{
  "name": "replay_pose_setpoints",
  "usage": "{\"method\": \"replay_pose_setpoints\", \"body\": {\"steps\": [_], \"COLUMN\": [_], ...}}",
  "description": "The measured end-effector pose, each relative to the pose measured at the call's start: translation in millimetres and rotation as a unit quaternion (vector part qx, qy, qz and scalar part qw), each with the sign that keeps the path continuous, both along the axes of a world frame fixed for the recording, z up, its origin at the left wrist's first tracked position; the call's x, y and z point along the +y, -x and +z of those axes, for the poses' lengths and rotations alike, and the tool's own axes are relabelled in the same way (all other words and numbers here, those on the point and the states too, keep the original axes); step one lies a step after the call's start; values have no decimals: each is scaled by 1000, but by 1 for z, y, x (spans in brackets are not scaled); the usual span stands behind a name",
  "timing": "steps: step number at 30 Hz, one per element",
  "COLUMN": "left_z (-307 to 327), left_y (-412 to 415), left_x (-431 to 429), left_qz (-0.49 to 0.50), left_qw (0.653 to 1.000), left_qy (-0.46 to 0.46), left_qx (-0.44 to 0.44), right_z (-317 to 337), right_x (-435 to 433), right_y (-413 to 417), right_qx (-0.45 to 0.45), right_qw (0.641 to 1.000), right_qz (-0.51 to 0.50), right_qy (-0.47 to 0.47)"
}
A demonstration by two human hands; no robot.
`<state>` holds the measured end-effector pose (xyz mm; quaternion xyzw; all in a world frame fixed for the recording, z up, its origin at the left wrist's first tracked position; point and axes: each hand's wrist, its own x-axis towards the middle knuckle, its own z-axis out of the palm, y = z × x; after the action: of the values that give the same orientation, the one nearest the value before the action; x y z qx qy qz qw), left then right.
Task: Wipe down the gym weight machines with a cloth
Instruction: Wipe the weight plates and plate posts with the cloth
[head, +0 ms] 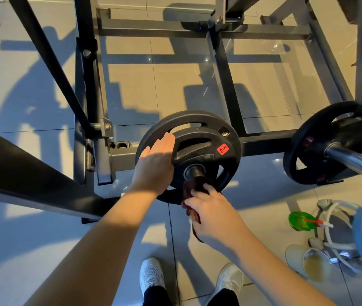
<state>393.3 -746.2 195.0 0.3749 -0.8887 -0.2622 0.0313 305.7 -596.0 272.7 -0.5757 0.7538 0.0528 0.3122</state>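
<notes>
Our right hand has its grip closed around the dark red cloth, which is pressed just under the centre peg of the 5 kg weight plate. Our left hand lies flat, grip released, on the plate at 9 o'clock. We should steady the plate and turn the cloth round the peg. Beyond, the black machine frame stands on glossy floor tiles; a second plate hangs at 3 o'clock.

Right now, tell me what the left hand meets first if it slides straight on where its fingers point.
The left hand lies flat on the weight plate; its fingers would probably reach the curved slot near the top rim first.
</notes>
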Motion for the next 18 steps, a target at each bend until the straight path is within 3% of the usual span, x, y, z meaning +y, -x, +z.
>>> {"method": "replay_pose_setpoints", "body": {"steps": [5,12,18], "left_z": [3,8,11], "left_y": [1,0,0], "left_x": [1,0,0], "left_qz": [12,4,-2], "left_qw": [1000,1000,999], "left_qy": [-2,-20,-21], "left_qx": [11,18,40], "right_z": [-33,-18,-42], "right_x": [-50,-4,-50], "right_y": [26,4,16], "right_qx": [-5,11,1], "right_qw": [992,997,992], "right_qz": [-129,-81,-99], "right_qy": [-8,6,-75]}}
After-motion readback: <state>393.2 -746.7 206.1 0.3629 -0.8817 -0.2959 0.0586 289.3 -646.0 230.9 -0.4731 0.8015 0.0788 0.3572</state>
